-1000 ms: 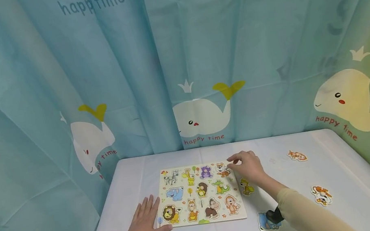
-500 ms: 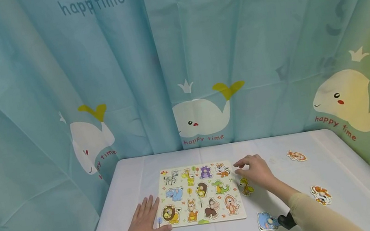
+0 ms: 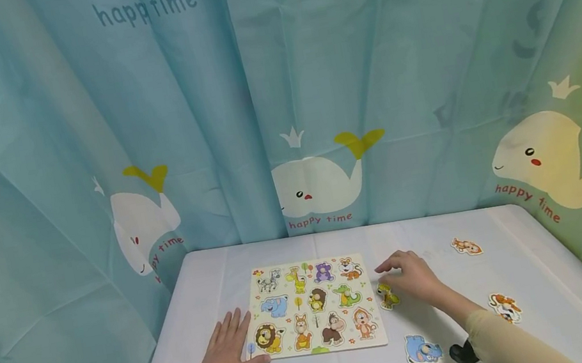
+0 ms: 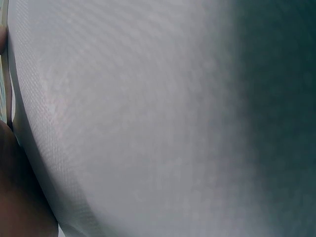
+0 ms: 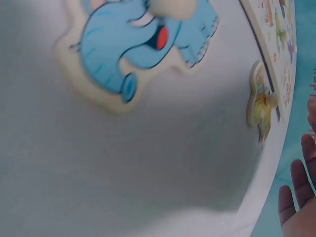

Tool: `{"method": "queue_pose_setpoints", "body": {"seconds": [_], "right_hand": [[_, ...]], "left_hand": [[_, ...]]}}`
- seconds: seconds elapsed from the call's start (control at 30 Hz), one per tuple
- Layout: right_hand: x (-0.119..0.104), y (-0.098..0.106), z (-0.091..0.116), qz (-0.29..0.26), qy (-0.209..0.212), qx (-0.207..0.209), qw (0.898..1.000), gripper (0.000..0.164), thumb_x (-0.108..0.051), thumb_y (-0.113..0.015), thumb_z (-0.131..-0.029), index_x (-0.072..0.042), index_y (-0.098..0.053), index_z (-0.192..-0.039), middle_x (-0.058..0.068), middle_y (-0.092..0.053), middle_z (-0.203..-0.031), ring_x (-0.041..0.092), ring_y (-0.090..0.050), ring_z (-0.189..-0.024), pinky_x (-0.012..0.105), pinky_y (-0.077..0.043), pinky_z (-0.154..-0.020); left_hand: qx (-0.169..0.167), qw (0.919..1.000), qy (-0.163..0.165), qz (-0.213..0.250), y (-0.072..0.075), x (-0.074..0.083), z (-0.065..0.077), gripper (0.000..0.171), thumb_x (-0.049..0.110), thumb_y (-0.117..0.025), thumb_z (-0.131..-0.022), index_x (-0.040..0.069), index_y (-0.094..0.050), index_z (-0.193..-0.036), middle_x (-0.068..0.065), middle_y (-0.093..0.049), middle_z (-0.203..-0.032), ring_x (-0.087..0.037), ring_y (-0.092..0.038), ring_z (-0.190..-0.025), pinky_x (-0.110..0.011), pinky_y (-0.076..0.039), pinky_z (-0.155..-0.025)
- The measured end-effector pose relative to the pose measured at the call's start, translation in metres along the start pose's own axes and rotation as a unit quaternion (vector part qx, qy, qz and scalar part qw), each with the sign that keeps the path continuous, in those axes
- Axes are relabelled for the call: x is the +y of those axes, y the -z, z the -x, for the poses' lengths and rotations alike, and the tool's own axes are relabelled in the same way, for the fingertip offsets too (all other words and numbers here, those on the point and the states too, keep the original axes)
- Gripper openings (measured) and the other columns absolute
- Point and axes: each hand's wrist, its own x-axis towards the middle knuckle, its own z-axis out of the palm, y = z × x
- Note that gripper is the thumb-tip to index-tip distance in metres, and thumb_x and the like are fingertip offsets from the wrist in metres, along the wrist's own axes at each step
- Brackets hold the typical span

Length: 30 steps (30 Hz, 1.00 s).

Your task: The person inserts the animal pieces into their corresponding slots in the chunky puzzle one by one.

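Observation:
My left hand (image 3: 228,355) rests on the table with fingers spread, its fingertips and thumb at the left edge of a wooden animal peg puzzle board (image 3: 316,326). To the right of the board my right hand (image 3: 409,274) hovers with nothing between thumb and fingers. Just below its fingertips lies a yellow-green animal puzzle piece (image 3: 388,296), knob up. In the right wrist view that hand's fingers (image 5: 301,185) are extended at the right edge. A blue elephant piece (image 3: 423,350) lies nearer the front. The left wrist view shows mostly blurred pale fabric.
A tiger piece (image 3: 505,307) and an orange animal piece (image 3: 466,246) lie further right on the white table (image 3: 423,233). A black object (image 3: 464,354) sits at the right sleeve. Behind the table hangs a blue whale-print curtain (image 3: 228,153).
My right hand has moved off the board's upper right corner, right and toward the front, to the yellow-green piece. The elephant piece has come into full view. My left hand stays put.

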Motion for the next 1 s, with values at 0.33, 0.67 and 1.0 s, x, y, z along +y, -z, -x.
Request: {"method": "queue_pose_setpoints", "body": {"seconds": [0.33,0.67,1.0], "right_hand": [[0.011,-0.001,0.007,-0.008,0.006,-0.028,1.000,0.014,-0.024,-0.085,-0.084,-0.022,-0.081,-0.096,-0.006,-0.064,-0.098,0.017,-0.053,-0.092,0.039,-0.044,-0.080],[0.017,-0.009,0.009,-0.024,-0.002,-0.042,0.999,0.012,-0.018,-0.087,-0.081,-0.022,-0.080,-0.089,-0.005,-0.060,-0.094,0.017,-0.049,-0.083,0.032,-0.042,-0.070],[0.017,-0.010,0.010,-0.023,0.018,-0.048,0.998,0.011,-0.017,-0.087,-0.081,-0.023,-0.079,-0.086,-0.007,-0.060,-0.090,0.015,-0.048,-0.081,0.032,-0.043,-0.068]], "left_hand": [[0.013,0.9999,0.000,-0.004,-0.003,-0.002,0.000,0.109,0.074,-0.063,-0.085,0.004,-0.028,-0.161,-0.021,-0.018,-0.168,-0.039,-0.010,-0.155,-0.056,-0.003,-0.124],[0.016,0.9998,0.006,-0.008,-0.008,-0.004,-0.001,0.108,0.074,-0.063,-0.084,0.006,-0.029,-0.161,-0.019,-0.018,-0.168,-0.038,-0.009,-0.156,-0.056,-0.004,-0.125],[0.012,0.9999,0.003,-0.002,-0.004,-0.002,0.000,0.108,0.072,-0.064,-0.085,0.005,-0.030,-0.161,-0.019,-0.018,-0.168,-0.039,-0.009,-0.156,-0.057,-0.005,-0.124]]}}
